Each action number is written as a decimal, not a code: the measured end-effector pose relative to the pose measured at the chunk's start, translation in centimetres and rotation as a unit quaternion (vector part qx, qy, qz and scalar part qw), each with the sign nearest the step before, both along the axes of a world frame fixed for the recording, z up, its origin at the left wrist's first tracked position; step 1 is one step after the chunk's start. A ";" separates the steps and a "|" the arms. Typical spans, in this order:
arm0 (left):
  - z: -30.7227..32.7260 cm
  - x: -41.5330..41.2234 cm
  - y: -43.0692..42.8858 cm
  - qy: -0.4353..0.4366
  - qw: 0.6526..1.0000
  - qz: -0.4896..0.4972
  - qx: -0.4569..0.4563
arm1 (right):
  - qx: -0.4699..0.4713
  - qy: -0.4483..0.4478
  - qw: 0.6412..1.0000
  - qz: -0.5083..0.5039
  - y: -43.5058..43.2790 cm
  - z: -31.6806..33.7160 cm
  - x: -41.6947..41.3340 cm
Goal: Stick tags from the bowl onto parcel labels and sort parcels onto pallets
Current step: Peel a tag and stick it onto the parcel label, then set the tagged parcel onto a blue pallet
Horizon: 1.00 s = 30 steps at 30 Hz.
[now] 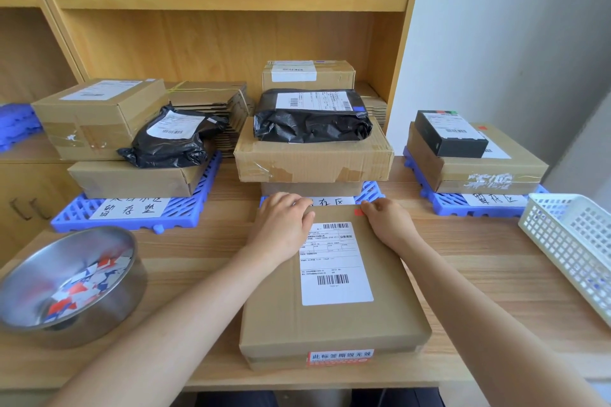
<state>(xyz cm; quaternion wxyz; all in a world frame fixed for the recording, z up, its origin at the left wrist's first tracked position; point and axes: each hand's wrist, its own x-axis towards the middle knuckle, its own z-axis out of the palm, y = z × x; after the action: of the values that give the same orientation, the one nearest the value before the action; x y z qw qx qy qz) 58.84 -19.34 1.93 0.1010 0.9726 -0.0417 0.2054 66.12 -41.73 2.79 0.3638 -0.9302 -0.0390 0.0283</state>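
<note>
A flat brown cardboard parcel [334, 317] lies on the wooden table in front of me, with a white shipping label [334, 264] on top. A small red tag [358, 212] sits near its far right corner. My left hand [281, 225] lies flat on the parcel's far left part, fingers over the edge of the label. My right hand [388, 220] rests on the far right corner, fingertips by the red tag. A steel bowl [39, 274] with several red, blue and white tags stands at the left.
Three blue pallets stand along the back: the left pallet [185, 208], the middle pallet [370, 192] and the right pallet [443, 205], each stacked with boxes and black bag parcels. A white plastic basket [575, 241] sits at the right edge. Wooden shelves rise behind.
</note>
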 end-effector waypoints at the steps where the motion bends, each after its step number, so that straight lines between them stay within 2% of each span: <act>1: 0.0 0.0 0.0 0.000 1.000 0.001 0.000 | 0.000 0.004 1.000 -0.002 0.0 0.0 0.1; 4: 0.4 -0.2 -0.1 -0.007 1.000 -0.003 0.005 | -0.015 0.017 1.000 -0.010 -0.1 0.1 -0.3; 7: 1.2 -1.1 0.2 -0.034 0.999 -0.012 0.022 | -0.046 -0.009 0.999 -0.007 -0.7 0.8 -1.5; 11: 2.0 -5.4 0.8 -0.044 0.999 -0.006 0.016 | -0.022 -0.045 0.998 0.034 -2.8 1.4 -4.9; 14: 1.8 -10.0 0.5 0.036 0.999 0.015 -0.011 | -0.054 -0.025 0.996 0.073 -4.3 0.6 -8.4; 18: 1.2 -14.7 -0.4 0.141 0.985 0.044 -0.086 | -0.018 0.012 0.992 0.121 -5.6 0.4 -13.1; 21: 0.6 -16.5 -0.7 0.155 0.973 0.075 -0.151 | 0.020 0.005 0.991 0.132 -6.0 0.2 -14.9; 25: 0.5 -17.9 -1.3 0.199 0.953 0.116 -0.199 | 0.006 0.020 0.989 0.148 -6.4 0.2 -16.5; 30: 1.4 -18.9 -2.5 0.216 0.941 0.072 -0.250 | -0.021 0.044 0.976 0.213 -7.1 0.6 -17.5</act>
<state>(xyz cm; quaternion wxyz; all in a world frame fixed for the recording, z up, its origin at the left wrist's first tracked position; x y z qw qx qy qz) 39.98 -21.88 3.34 0.3324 0.9374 0.1040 0.0010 48.61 -48.80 3.41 0.3310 -0.9059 -0.2194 0.1467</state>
